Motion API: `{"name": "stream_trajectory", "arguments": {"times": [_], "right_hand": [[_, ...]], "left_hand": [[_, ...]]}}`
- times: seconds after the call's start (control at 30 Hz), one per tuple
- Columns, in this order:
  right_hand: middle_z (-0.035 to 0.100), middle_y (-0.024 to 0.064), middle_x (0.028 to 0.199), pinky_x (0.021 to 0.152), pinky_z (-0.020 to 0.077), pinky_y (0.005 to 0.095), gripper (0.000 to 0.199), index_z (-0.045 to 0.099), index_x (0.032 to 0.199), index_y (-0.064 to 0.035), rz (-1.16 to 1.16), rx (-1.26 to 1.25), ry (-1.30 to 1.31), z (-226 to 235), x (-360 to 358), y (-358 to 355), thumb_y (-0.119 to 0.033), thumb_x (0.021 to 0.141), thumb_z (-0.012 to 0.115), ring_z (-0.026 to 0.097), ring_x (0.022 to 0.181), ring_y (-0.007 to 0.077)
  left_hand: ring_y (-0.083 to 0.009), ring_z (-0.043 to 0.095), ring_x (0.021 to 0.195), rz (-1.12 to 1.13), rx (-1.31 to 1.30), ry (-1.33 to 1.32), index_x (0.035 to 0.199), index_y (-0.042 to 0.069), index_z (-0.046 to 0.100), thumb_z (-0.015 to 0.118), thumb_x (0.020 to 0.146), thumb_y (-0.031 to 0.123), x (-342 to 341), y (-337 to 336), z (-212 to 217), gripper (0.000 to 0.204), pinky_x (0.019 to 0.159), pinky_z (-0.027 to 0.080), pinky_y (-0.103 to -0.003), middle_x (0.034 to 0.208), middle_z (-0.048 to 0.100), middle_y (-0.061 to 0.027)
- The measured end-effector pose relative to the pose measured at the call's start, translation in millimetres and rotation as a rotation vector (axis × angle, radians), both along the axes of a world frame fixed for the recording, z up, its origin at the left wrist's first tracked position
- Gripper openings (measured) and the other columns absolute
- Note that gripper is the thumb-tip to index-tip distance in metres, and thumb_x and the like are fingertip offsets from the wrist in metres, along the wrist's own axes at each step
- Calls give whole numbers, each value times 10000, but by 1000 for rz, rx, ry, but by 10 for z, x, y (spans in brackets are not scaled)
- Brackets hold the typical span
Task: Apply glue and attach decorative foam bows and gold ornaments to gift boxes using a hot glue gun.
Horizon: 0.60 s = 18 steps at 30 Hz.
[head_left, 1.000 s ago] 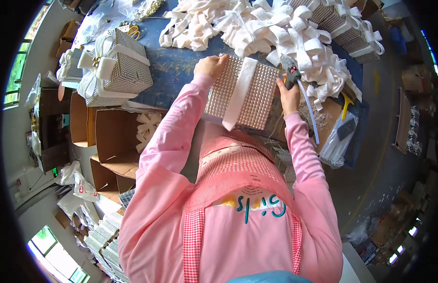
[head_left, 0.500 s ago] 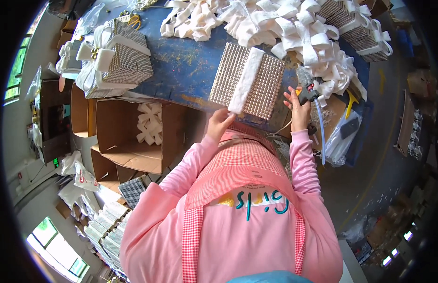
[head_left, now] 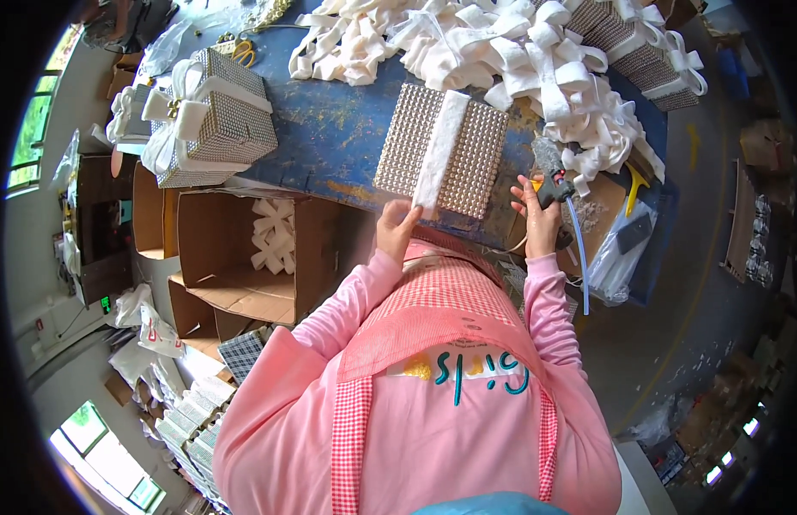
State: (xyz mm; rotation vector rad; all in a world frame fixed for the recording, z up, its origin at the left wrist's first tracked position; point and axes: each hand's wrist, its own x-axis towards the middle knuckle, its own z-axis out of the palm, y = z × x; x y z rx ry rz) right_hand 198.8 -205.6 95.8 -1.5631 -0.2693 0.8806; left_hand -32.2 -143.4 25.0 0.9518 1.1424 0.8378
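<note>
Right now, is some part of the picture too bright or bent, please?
In the head view, the lower-left window is glaring, partly washed out to white; scenery bends toward the dark round rim; near the centre, the beaded box shows small bright highlights.

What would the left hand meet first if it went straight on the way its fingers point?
Most likely the near end of the white band, right at the left hand's fingertips, then the beaded box; whether they touch is unclear.
</note>
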Motion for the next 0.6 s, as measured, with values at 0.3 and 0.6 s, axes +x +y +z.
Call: {"name": "stream_trajectory", "arguments": {"times": [0.3,0.6], "right_hand": [[604,110,1026,610,501,229,274,474,1076,-47,88,30,-56,144,116,-38,-222,880,553,618,788,149],[634,88,948,573,493,218,289,510,1061,-34,329,89,-218,434,309,162,-238,867,574,629,735,131]], "left_hand": [[-126,599,789,-237,-560,-359,1033,1,562,595,844,123,-119,243,911,227,700,493,-242,904,621,-45],[-100,576,695,-634,225,-90,923,28,574,604,841,279,286,1278,2063,266,663,456,-244,780,624,-35]]}}
